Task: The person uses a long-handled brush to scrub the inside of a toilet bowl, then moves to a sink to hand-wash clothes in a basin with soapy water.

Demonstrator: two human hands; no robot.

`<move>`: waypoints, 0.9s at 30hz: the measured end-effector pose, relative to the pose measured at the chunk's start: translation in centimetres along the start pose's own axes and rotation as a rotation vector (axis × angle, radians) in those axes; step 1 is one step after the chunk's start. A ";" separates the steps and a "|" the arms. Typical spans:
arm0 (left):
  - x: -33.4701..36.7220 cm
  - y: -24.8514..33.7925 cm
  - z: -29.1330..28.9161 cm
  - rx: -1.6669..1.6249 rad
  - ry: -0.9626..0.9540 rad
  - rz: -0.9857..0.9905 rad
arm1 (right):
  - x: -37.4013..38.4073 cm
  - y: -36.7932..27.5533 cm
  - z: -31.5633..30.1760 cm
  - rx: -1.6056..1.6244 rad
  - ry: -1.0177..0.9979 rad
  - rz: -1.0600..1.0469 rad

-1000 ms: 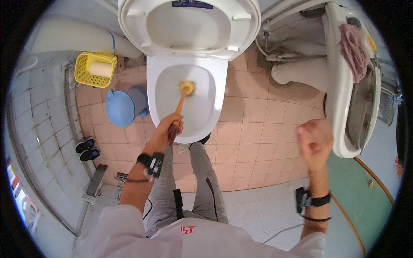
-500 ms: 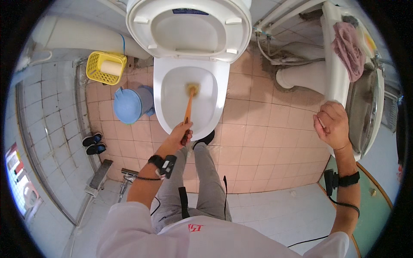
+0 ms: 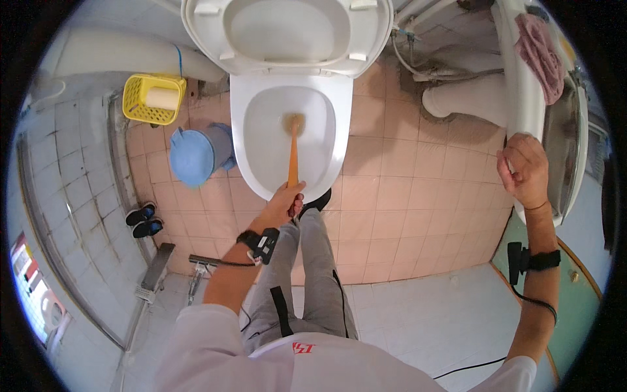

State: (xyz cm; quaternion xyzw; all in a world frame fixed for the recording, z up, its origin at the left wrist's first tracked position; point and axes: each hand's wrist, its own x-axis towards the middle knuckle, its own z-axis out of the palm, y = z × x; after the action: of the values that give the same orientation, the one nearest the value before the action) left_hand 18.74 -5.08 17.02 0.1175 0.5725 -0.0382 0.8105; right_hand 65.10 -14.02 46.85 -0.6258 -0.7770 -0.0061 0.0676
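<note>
My left hand (image 3: 285, 201) is wrapped round the handle of a toilet brush (image 3: 294, 160). The long orange handle slants down into the bowl of the white toilet (image 3: 259, 147). Its lower end meets a yellow-brown patch at the drain, where the brush head is hard to make out. Seat and lid (image 3: 215, 32) stand raised. On the right, my right hand (image 3: 524, 171) is curled into a fist against the front rim of the white washbasin (image 3: 530, 111); nothing shows in its fingers.
Left of the toilet are a yellow basket (image 3: 134, 117) holding a pale roll and a light-blue bucket (image 3: 191, 158). Dark shoes (image 3: 145, 221) lie by the left wall. A mauve cloth (image 3: 541, 55) hangs over the basin edge. Pipes (image 3: 408, 55) run behind the basin's pedestal.
The brush handle stands more upright over the bowl, and my left hand has shifted slightly right. My right hand stays curled at the basin rim. The view has shifted a little.
</note>
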 end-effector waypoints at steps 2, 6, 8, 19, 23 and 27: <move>0.1 0.4 -1.0 0.724 0.257 0.098 | -0.2 0.2 0.2 -0.008 -0.010 0.010; 0.2 0.6 -4.5 0.658 0.187 0.189 | -0.7 0.4 0.5 -0.018 -0.036 0.020; 0.2 -0.4 -3.4 -0.146 0.007 0.068 | -0.8 0.6 0.5 -0.024 -0.035 0.023; 0.0 2.4 -7.7 1.459 0.400 0.429 | -1.4 0.9 0.5 -0.034 -0.069 0.040; -0.3 1.6 -5.1 0.312 0.029 0.024 | -1.4 0.6 0.6 -0.053 -0.063 0.051; 0.3 0.1 -1.1 -0.117 -0.060 -0.006 | -1.5 0.8 0.9 -0.065 -0.022 -0.021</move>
State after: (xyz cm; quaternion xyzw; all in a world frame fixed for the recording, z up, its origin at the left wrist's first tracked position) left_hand 17.82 -4.73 16.35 0.0672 0.5496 -0.0108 0.8326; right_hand 66.09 -15.25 45.68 -0.6194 -0.7837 -0.0253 0.0385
